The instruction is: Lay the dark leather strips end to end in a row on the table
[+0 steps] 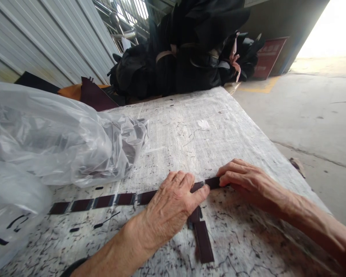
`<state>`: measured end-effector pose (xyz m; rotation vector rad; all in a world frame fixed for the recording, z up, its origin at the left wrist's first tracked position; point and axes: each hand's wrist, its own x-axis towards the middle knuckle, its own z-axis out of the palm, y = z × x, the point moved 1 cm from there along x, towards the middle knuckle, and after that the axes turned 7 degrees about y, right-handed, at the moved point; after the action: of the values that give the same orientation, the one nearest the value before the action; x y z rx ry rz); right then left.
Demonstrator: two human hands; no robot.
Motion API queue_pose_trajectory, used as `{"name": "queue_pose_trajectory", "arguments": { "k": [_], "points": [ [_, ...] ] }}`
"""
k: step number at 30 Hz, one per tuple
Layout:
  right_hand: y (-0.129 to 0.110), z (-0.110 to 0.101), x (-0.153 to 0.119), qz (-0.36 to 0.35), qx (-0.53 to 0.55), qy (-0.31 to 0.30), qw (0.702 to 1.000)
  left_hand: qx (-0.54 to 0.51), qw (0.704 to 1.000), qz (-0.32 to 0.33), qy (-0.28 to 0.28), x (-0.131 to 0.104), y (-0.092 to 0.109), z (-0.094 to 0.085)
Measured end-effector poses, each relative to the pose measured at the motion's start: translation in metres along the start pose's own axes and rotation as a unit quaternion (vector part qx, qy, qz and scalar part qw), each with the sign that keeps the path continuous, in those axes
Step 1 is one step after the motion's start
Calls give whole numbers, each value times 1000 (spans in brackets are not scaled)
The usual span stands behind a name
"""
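A row of small dark maroon rectangular pieces [103,201], like leather or fabric, runs across the whitish covered table. My left hand [173,198] lies palm down over the row, its fingers bent together on a piece [196,187] and its thumb pointing right. My right hand [245,179] closes its fingertips on the piece at the right end of the row [212,182], close to my left thumb. Below my left hand, another maroon piece [204,241] lies slanted, its upper end against a partly covered piece [194,215]. My left fingertips are partly hidden.
A clear plastic bag [60,134] bulges over the left side of the table [173,134]. Thread scraps and dark slivers litter the surface. Black bundles [184,57] are piled beyond the far edge, beside maroon and orange sheets [96,94]. Concrete floor [314,123] lies right.
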<state>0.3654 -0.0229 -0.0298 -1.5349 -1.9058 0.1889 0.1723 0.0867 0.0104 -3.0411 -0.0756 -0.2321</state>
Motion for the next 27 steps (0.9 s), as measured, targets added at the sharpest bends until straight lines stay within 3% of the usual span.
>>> {"name": "queue_pose_trajectory", "arguments": {
  "k": [7, 12, 15, 18, 21, 27],
  "points": [
    [-3, -5, -1, 8, 38, 39, 999, -55, 998, -1, 23, -6, -7, 4],
    [-7, -9, 1, -18, -1, 20, 1000, -73, 997, -9, 18, -8, -8, 7],
    [-10, -12, 1, -16, -16, 49, 999, -68, 998, -11, 14, -8, -7, 6],
    [-15, -15, -1, 111, 6, 96, 989, -62, 998, -12, 7, -9, -6, 5],
    [-25, -18, -1, 243, 21, 85, 966, -60, 998, -9, 7, -8, -7, 6],
    [-38, -24, 7, 300, -12, 46, 953, -56, 998, -9, 18, -6, -7, 6]
  ]
}}
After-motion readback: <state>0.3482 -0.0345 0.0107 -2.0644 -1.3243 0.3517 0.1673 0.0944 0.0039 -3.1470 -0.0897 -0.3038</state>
